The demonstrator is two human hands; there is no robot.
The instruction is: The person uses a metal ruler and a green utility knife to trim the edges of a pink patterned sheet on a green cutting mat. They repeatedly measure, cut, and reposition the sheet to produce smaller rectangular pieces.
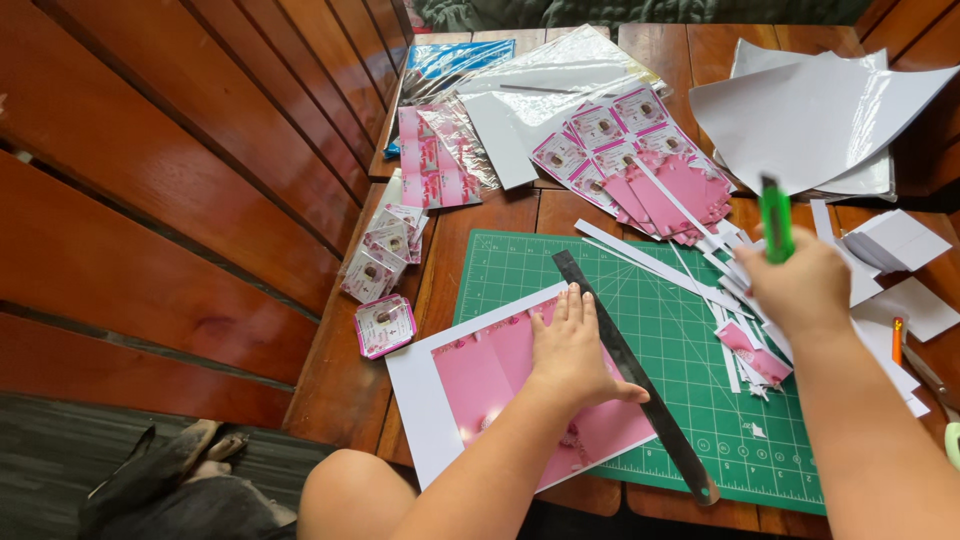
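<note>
Left hand (572,352), fingers flat and together, presses the pink printed sheet (505,392) at lower centre, thumb touching the dark metal ruler (630,372) (laid diagonally on the green cutting mat (690,340)). Right hand (800,285), centre right, fist closed around a green utility knife (775,217) above paper strips (660,265).

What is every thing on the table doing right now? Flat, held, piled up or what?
left hand: flat, pressing on the pink sheet
right hand: raised, gripping the green cutter
green cutter: held upright, off the mat
pink sheet: lying flat, partly on the mat
metal ruler: lying slanted along the sheet's edge
cutting mat: flat on the table
white strips: cut, scattered loose
small pink cards: stacked beside the mat
white paper: piled, curling
</note>
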